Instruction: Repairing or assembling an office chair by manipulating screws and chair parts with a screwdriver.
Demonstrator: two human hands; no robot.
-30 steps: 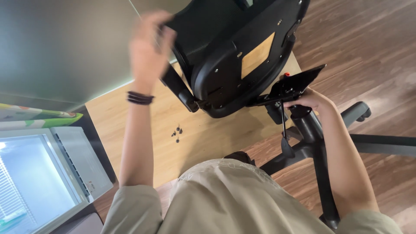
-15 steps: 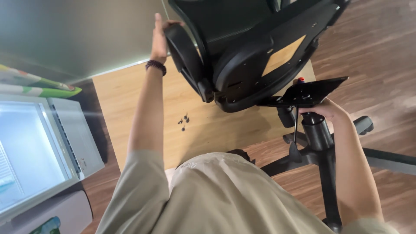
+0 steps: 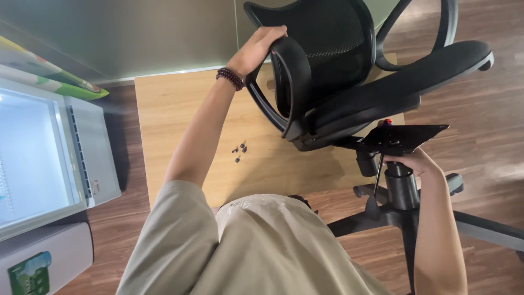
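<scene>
Your left hand (image 3: 256, 50) is gripping the curved plastic armrest (image 3: 289, 76) of the black mesh chair (image 3: 349, 71), now tipped more upright; your right hand (image 3: 416, 161) is cupping the flat metal plate (image 3: 404, 137) just above it.

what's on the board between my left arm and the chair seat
A few small dark screws lie loose on the wooden board there; otherwise bare wood, seen in the head view.

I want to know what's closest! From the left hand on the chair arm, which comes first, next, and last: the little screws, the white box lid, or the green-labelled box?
1. Screws, below the left hand, on the board.
2. White box lid, far left.
3. Green-labelled box, bottom-left corner.
</scene>
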